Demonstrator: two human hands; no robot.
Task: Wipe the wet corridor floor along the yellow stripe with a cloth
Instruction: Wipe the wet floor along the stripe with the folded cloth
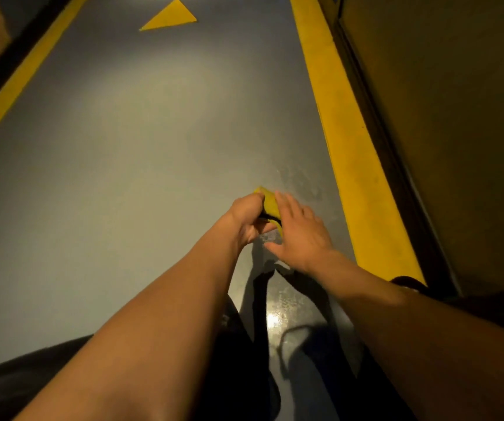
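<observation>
No writing or labels readable anywhere; the only markings are painted ones — a yellow triangle (pixel 170 15) on the grey floor (pixel 108 177) far ahead, a yellow stripe (pixel 351 141) running along the right side beside a dark wall (pixel 457 117), and a second stripe (pixel 17 77) at the left edge. The cloth (pixel 270 205) is yellow with a dark trim, mostly hidden between the two hands; only a folded corner and one edge show, low over or on the floor just left of the right-hand stripe — contact with the floor cannot be made out. Left hand (pixel 249 218) reaches forward with fingers curled around the cloth's near side, gripping it; the fingertips themselves are tucked out of sight. Right hand (pixel 301 235) lies beside it, fingers straight and spread, palm down, its index side touching or overlapping the cloth; whether it presses the cloth or only the floor is unclear. Both forearms are extended from the bottom of the frame, bare. Wet patches glint on the floor ahead of the hands near the stripe and again below the wrists, with one bright reflection. Dark clothing and a dark strap-like shape fill the lower frame, cut off and too dim to identify. Lighting is low and yellowish; edges of the view are murky.
</observation>
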